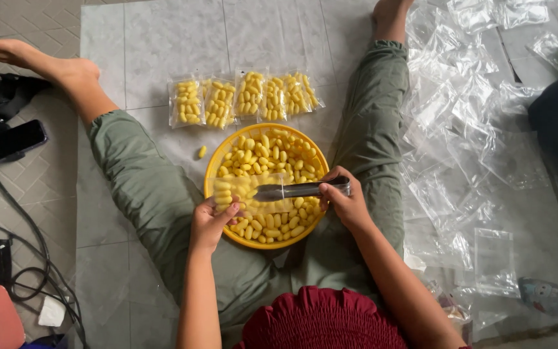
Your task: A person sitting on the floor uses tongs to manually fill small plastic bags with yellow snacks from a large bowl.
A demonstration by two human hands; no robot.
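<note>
Hands (left (211,223), right (343,200)) hold bag (243,192) and tongs (301,189).

A small clear plastic bag (245,192), partly filled with yellow oval capsules, is held open over the yellow bowl (217,161). Metal tongs (301,189) lie level, tips inside the bag's mouth.
</note>
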